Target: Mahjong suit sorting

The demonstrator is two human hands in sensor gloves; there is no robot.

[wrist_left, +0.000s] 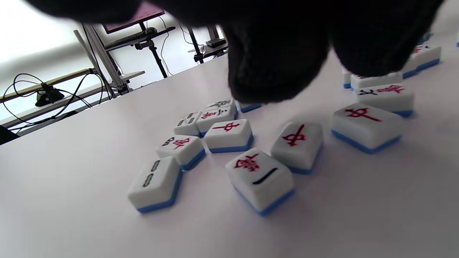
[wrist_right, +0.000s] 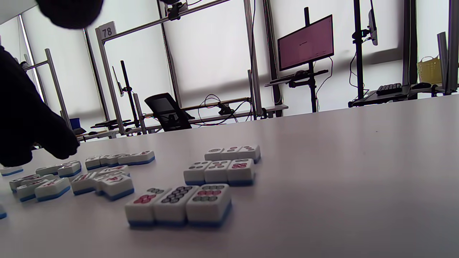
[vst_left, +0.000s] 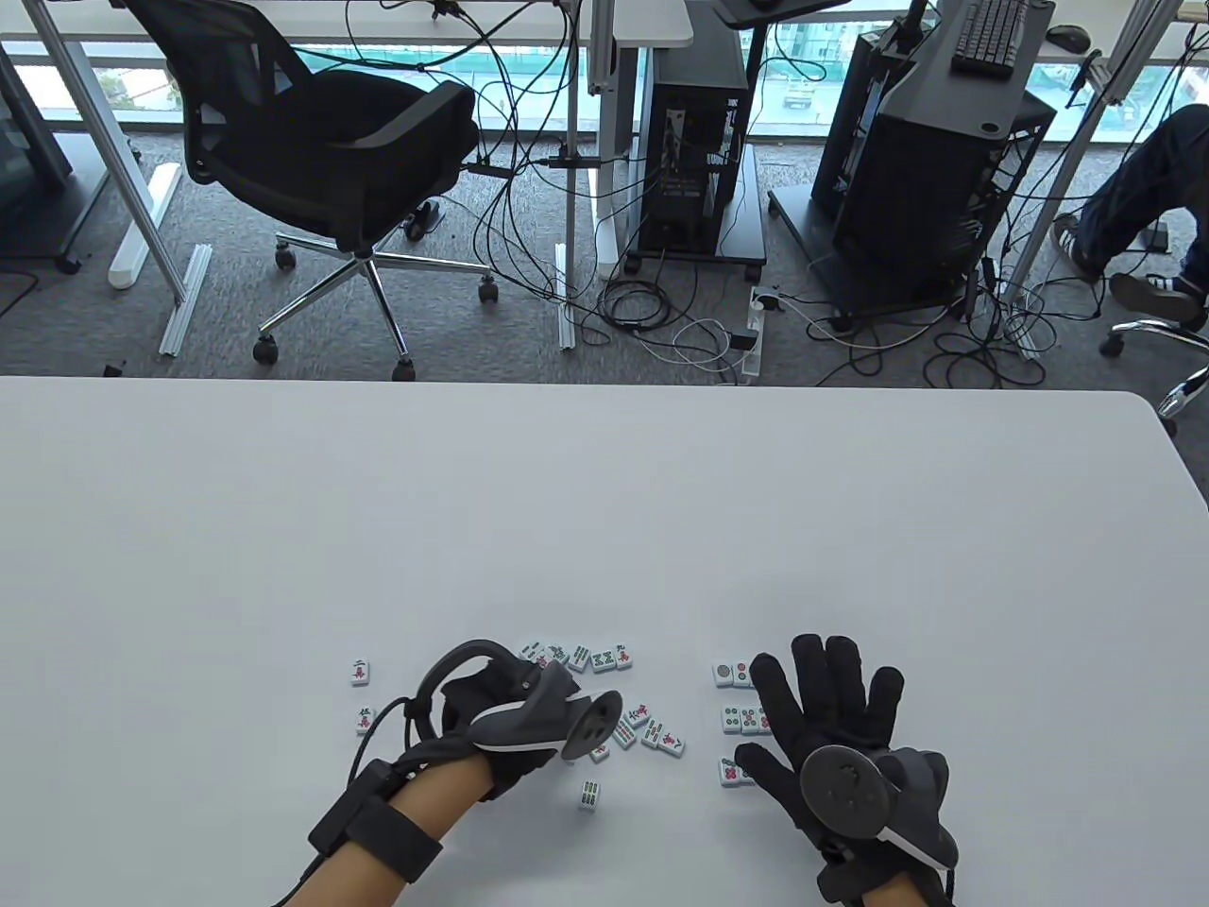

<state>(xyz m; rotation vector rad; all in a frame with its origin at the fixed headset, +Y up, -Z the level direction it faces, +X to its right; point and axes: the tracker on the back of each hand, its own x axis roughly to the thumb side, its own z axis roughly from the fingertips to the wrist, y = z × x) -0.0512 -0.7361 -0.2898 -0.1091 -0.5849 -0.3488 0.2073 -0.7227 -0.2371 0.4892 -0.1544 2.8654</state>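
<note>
Table view: high, looking down and forward over the tabletop (vst_left: 604, 510), both hands at its bottom edge. Left wrist view: very close, low, beneath the left hand (wrist_left: 276, 46), facing loose tiles (wrist_left: 229, 134). Right wrist view: skims the surface, facing left past the dot-tile rows (wrist_right: 218, 171). All views share the tiles.

table (vst_left: 604, 491): bare from 9 through 12 to 3 o'clock, open passage | loose tiles (vst_left: 652, 735) crowd 6 o'clock between both hands | three dot-tile rows (vst_left: 744, 720) block at 5 o'clock | two single tiles (vst_left: 360, 672) stand at 7 o'clock
</note>
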